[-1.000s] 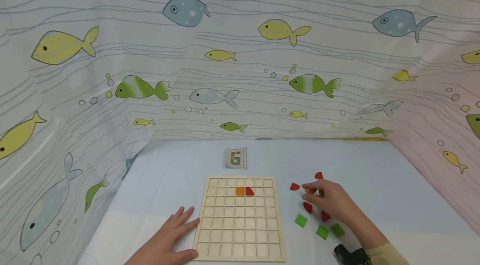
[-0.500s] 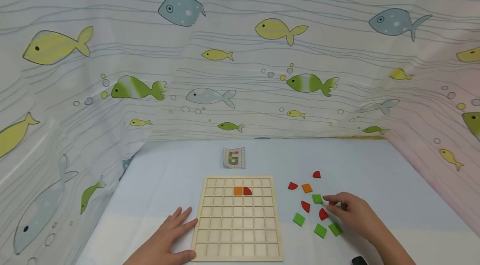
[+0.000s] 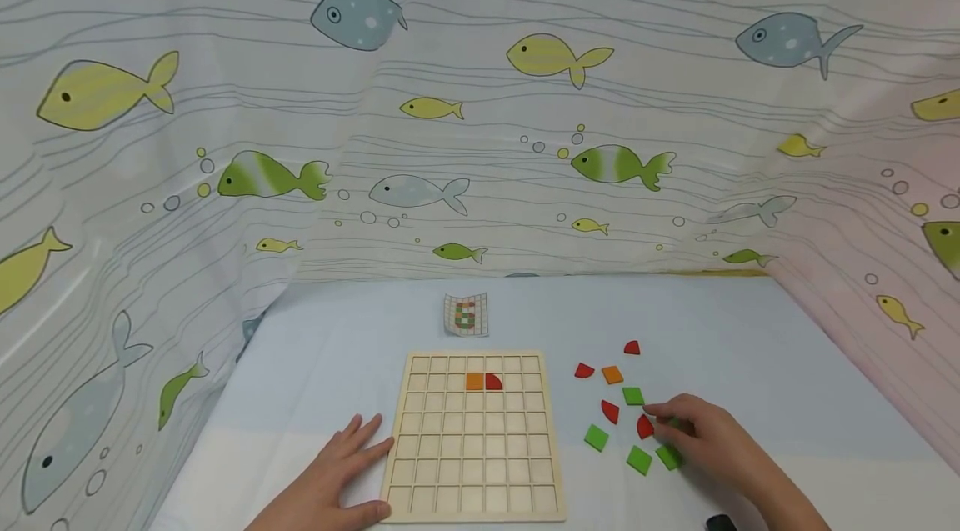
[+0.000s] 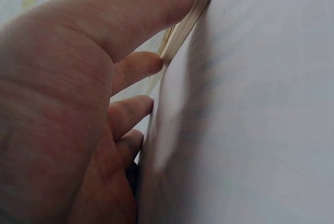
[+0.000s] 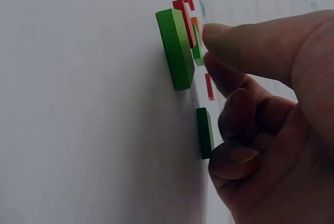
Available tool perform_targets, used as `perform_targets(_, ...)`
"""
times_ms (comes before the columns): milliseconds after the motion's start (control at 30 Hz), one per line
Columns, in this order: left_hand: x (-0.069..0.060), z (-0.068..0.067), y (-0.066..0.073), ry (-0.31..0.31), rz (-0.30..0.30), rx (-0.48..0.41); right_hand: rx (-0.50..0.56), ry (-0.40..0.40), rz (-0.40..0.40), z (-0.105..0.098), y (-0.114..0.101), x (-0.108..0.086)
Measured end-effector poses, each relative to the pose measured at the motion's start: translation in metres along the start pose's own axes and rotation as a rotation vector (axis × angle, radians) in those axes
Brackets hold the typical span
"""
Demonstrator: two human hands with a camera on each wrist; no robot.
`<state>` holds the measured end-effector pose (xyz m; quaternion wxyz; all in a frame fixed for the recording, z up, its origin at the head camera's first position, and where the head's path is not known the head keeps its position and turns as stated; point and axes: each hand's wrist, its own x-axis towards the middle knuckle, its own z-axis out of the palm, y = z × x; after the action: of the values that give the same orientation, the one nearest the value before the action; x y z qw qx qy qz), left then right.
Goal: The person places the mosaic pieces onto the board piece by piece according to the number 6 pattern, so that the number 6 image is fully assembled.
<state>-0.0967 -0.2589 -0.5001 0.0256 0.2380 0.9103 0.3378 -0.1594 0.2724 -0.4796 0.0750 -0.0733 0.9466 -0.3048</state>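
Observation:
In the head view, a pale wooden grid board (image 3: 476, 506) lies on the table, bearing an orange square tile (image 3: 475, 382) beside a red quarter-circle tile (image 3: 493, 382). My left hand (image 3: 330, 473) rests at the board's left side, fingers spread, thumb and a finger touching its edge (image 4: 180, 41). My right hand (image 3: 708, 439) hovers low over loose tiles, thumb and forefinger close to a red quarter-circle (image 3: 645, 427) and a green square (image 3: 633, 396). No tile shows between its fingertips in the right wrist view. Another green square (image 5: 205, 132) lies by its curled fingers, mostly hidden from the head view.
More loose tiles lie right of the board: an orange square (image 3: 612, 374), red quarter-circles such as one at the back (image 3: 632, 348), and several green squares, one nearest the board (image 3: 596, 438). Behind the board lies a small patterned card (image 3: 466, 315). Fish-printed curtains surround the table.
My right hand has moved from the orange square to the right and nearer me, uncovering that tile and a green square, then lowered slightly toward a red quarter-circle. My left hand stays by the board.

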Motion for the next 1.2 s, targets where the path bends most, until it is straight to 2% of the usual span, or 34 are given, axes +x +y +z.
perform_targets(200, -0.0011, 0.0008, 0.0011, 0.034, 0.038, 0.032, -0.043, -0.037, -0.106, 0.0039, 0.0015, -0.0003)
perform_targets(400, -0.001, -0.0019, 0.0037, 0.015, -0.005, 0.033, -0.071, -0.036, -0.119, 0.0054, 0.0003, 0.0003)
perform_targets(667, -0.0011, -0.0029, 0.0047, 0.012, -0.015, 0.027, -0.088, -0.029, -0.135, 0.0052, -0.0016, 0.0021)
perform_targets(933, -0.0008, -0.0024, 0.0055, 0.014, -0.021, 0.041, -0.116, -0.032, -0.221, 0.0048, -0.0009, 0.0025)
perform_targets(1200, -0.0004, -0.0034, 0.0053, -0.045, -0.055, 0.024, -0.089, 0.022, -0.178, 0.0063, -0.008, 0.0037)
